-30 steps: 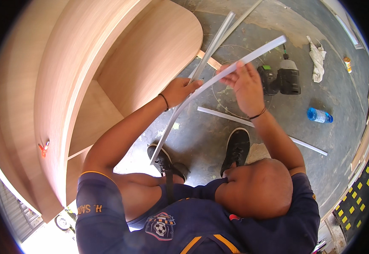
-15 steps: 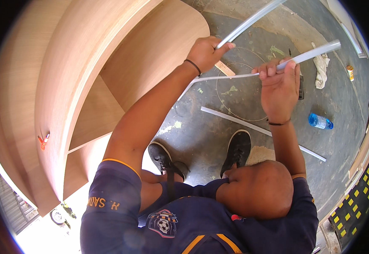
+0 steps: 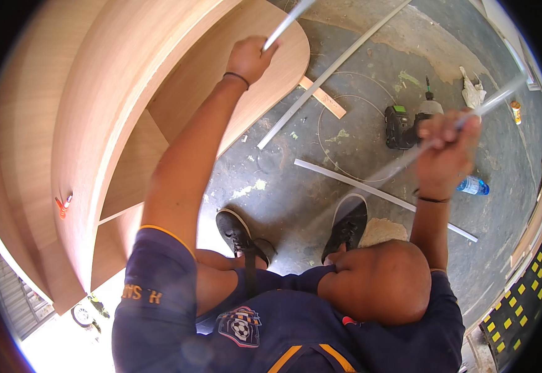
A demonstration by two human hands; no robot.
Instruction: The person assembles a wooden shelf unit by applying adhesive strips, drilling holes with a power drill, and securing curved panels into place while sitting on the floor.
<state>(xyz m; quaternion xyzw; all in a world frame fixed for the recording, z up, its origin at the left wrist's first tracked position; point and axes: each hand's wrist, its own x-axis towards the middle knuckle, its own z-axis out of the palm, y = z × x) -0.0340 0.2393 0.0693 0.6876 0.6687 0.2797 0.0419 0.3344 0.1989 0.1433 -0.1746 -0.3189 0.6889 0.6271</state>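
Observation:
My left hand point(image 3: 250, 60) is raised over the rounded wooden panel, its fingers wrapped round a narrow pale strip point(image 3: 289, 22) that runs out past the top edge. To the right, my right hand point(image 3: 445, 155) is closed round another long pale strip point(image 3: 501, 95). Motion smears this hand and its strip, whose lower end trails toward my right shoe. Beyond the hands, a third pale strip point(image 3: 333, 71) lies slanting on the floor. A further white strip point(image 3: 376, 190) rests in front of my shoes, partly behind my right forearm.
Curved wooden furniture point(image 3: 112, 74) fills the left, with an orange-handled tool point(image 3: 64, 205) on it. On the concrete floor lie a cordless power tool point(image 3: 401, 127), a wood offcut point(image 3: 325, 99), a thin wire loop point(image 3: 319, 133), a blue bottle point(image 3: 473, 185) and a white cloth point(image 3: 472, 88).
My left hand has moved left and up with its strip. My right hand has swung right and down with its own. The slanting floor strip and the power tool are more exposed now.

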